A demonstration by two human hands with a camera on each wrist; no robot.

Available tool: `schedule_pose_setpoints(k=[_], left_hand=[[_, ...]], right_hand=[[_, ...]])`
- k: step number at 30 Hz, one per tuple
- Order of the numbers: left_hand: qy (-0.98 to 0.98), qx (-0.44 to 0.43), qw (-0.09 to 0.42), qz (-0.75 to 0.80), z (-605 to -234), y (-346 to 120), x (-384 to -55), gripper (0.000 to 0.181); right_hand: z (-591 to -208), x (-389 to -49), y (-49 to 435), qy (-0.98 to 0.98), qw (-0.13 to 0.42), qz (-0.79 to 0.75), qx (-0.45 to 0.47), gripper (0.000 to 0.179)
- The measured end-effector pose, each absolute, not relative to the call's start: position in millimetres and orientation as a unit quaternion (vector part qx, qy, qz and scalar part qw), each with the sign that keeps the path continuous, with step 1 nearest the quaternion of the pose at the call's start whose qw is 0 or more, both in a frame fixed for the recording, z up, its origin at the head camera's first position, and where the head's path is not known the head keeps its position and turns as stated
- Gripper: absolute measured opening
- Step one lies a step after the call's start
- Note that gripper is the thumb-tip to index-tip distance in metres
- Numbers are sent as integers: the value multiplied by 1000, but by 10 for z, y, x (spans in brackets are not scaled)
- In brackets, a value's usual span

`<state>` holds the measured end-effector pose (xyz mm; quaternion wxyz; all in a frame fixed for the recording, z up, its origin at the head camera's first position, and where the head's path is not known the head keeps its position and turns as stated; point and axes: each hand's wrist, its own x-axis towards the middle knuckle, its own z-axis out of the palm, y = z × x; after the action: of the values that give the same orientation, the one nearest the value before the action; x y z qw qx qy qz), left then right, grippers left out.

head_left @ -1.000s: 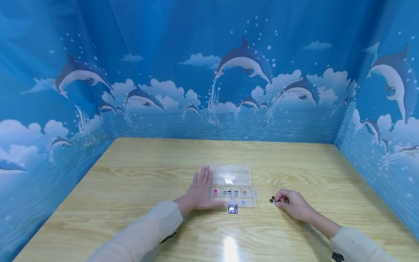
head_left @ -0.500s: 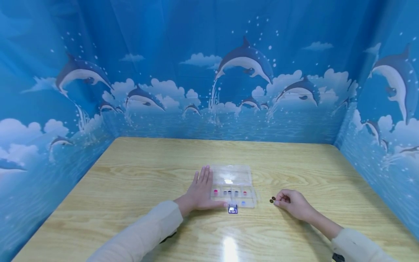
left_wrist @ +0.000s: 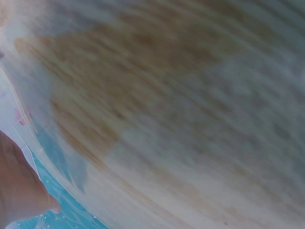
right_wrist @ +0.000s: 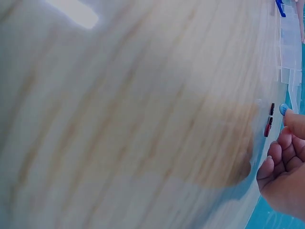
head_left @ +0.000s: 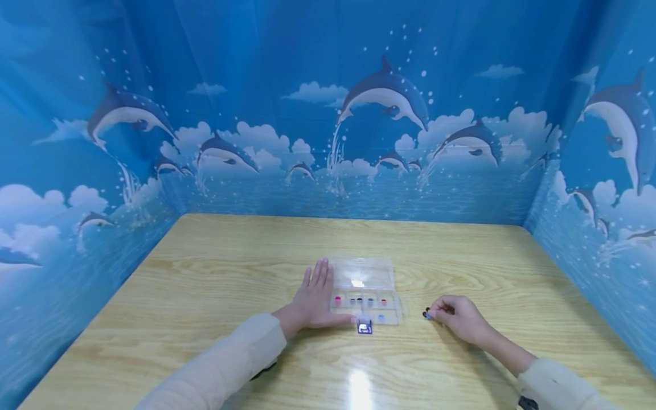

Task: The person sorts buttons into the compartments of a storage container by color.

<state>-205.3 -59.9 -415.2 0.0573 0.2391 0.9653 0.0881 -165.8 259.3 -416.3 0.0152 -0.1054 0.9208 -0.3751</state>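
Note:
My left hand [head_left: 314,299] lies with straight fingers along the left side of a clear plastic compartment box [head_left: 396,316], its thumb at the front edge. The box's lid [head_left: 361,273] is folded back. Several small coloured pieces sit in the compartments, among them a pink one [head_left: 337,300] and a light blue one [head_left: 381,318]. To the right of the box, my right hand [head_left: 461,320] pinches a small blue button [right_wrist: 284,109] between thumb and fingertips, its other fingers curled. Dark button-like pieces [right_wrist: 272,109] lie on the table right beside those fingertips.
A small blue-purple framed piece [head_left: 364,326] sits at the box's front edge, close to my left thumb. The wood-grain table [head_left: 246,256] is enclosed by a blue dolphin-print curtain [head_left: 266,188] at the back and sides.
The blue button, hidden half a second ago, now shows at my right fingertips, overlapping the dark pieces. My right hand has shifted only slightly; my left hand stays on the box.

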Motion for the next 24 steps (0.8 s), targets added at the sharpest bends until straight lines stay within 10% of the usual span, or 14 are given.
schedule_pose_setpoints(k=[24], left_hand=[[966, 237, 61, 84, -4144, -597, -2048, 117]], right_hand=[[-4121, -1653, 2442, 914, 8, -403, -41, 10]])
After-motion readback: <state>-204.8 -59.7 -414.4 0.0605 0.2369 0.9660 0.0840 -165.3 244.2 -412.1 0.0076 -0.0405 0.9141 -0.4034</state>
